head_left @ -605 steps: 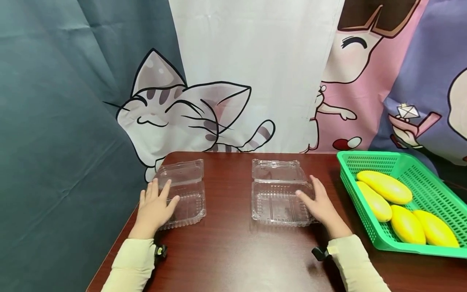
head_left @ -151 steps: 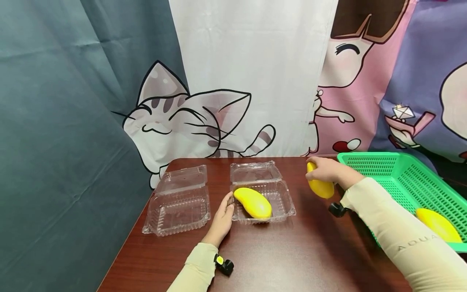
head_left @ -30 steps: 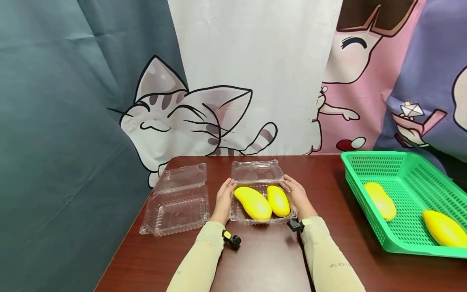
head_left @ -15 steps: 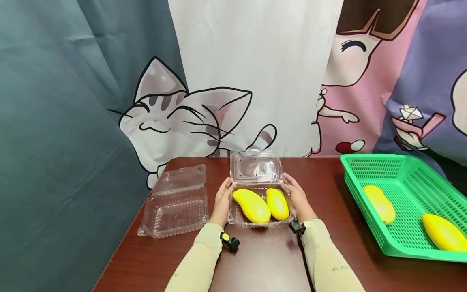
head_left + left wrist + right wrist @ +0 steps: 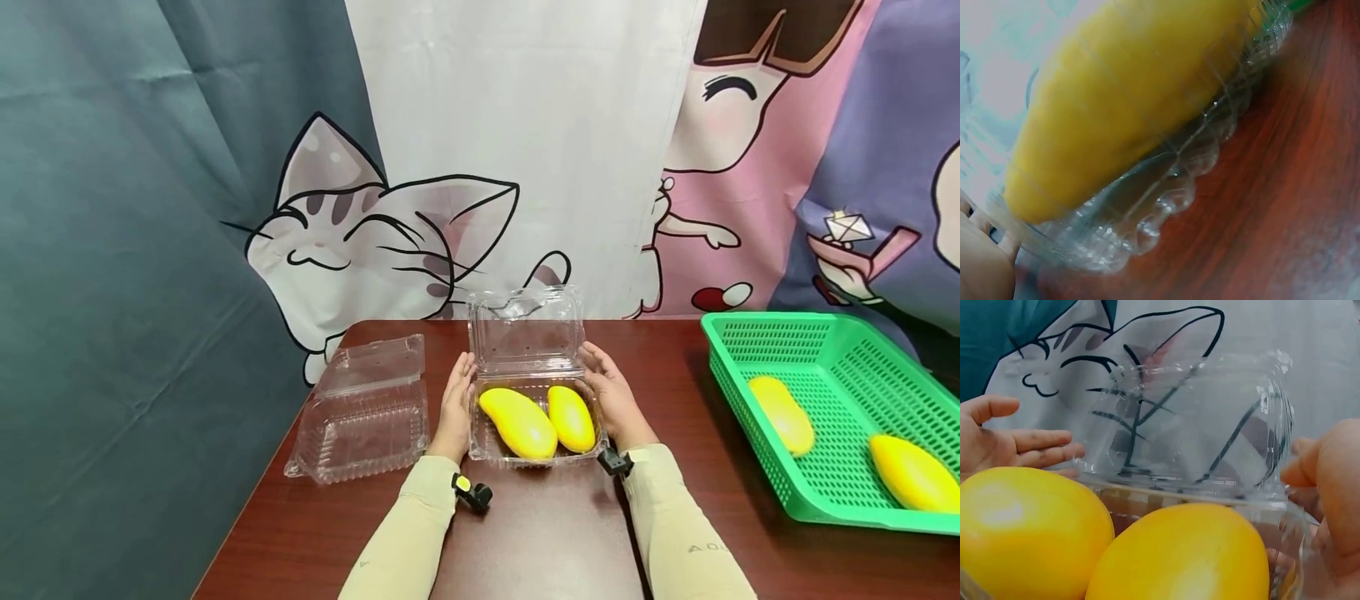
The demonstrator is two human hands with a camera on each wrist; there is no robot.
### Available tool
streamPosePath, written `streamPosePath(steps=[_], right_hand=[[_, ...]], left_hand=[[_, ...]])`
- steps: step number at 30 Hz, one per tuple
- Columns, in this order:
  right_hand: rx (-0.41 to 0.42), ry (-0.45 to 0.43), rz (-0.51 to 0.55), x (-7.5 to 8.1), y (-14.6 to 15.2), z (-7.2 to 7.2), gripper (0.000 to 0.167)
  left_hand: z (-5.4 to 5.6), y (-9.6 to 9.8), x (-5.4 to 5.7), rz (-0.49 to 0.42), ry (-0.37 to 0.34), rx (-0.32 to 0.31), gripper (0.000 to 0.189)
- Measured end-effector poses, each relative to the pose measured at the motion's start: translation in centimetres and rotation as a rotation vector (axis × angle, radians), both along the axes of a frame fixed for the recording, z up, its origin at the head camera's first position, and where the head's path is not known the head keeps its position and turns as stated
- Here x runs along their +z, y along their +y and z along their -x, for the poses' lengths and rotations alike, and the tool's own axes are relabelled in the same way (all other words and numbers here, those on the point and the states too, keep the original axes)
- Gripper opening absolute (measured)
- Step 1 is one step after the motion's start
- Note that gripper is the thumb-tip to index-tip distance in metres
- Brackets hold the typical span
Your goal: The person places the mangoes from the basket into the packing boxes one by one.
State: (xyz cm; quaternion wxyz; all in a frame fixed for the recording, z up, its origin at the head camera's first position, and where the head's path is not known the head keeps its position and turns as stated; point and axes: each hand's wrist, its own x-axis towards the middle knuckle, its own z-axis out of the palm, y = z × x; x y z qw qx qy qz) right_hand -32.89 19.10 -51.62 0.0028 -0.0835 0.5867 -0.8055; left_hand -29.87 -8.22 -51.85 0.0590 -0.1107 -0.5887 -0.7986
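Observation:
A clear plastic clamshell box (image 5: 489, 446) stands in the middle of the table with two yellow mangoes in it, a long curved mango (image 5: 519, 423) on the left and a shorter mango (image 5: 572, 418) on the right. Its clear lid (image 5: 528, 337) stands up at the back. My left hand (image 5: 453, 410) lies along the box's left side, fingers extended, fingertips at the lid's left edge. On the right side my right hand (image 5: 615, 406) lies along the box wall, with fingertips at the hinge end of the lid. In the right wrist view both mangoes fill the foreground.
A second clear clamshell box (image 5: 363, 429), lid folded back, stands on the left of the brown table (image 5: 540, 542). At the right, a green plastic basket (image 5: 862, 508) holds two more mangoes. A printed curtain (image 5: 525, 100) hangs behind the table.
Over the last second the lid has swung up from lying back to nearly upright. Both hands have moved slightly farther back. Earlier, the right hand brought the second mango from the basket.

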Motion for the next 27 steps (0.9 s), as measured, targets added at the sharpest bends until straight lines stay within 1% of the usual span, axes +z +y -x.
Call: streamPosePath(steps=[3,5,8,9,13,17,19,21,25,27], right_hand=[[-0.005,0.012,-0.037,0.7,0.2,0.0,0.051],[-0.008,0.026,-0.052,1.2,0.3,0.0,0.051],[-0.007,0.057,-0.057,2.2,0.6,-0.1,0.053],[-0.004,0.068,-0.059,2.6,0.6,-0.2,0.054],[-0.007,0.11,-0.067,4.3,0.8,-0.7,0.057],[-0.024,0.105,-0.111,6.4,0.8,-1.7,0.06],[-0.037,0.085,-0.153,7.3,0.9,-2.3,0.063],[-0.053,0.057,-0.222,8.0,1.1,-2.8,0.066],[-0.107,0.019,-0.434,9.4,1.5,-3.5,0.071],[-0.133,-0.002,-0.551,10.2,1.6,-3.9,0.075]], left_hand=[[-0.3,0.0,0.8,0.051,0.015,0.005,0.055],[-0.5,0.0,1.4,0.1,0.009,0.002,0.056],[-0.8,0.2,2.5,0.17,0.0,-0.007,0.057],[-0.8,0.3,2.9,0.181,0.001,-0.013,0.057],[-1.3,0.5,4.6,0.228,-0.002,-0.019,0.06],[-1.8,0.5,6.2,0.283,-0.017,-0.014,0.061],[-2.2,0.5,7.1,0.299,-0.035,-0.013,0.061],[-2.5,0.5,8.0,0.296,-0.055,-0.014,0.062],[-3.5,0.2,9.7,0.304,-0.102,-0.01,0.067],[-3.9,0.0,10.4,0.339,-0.124,-0.011,0.069]])
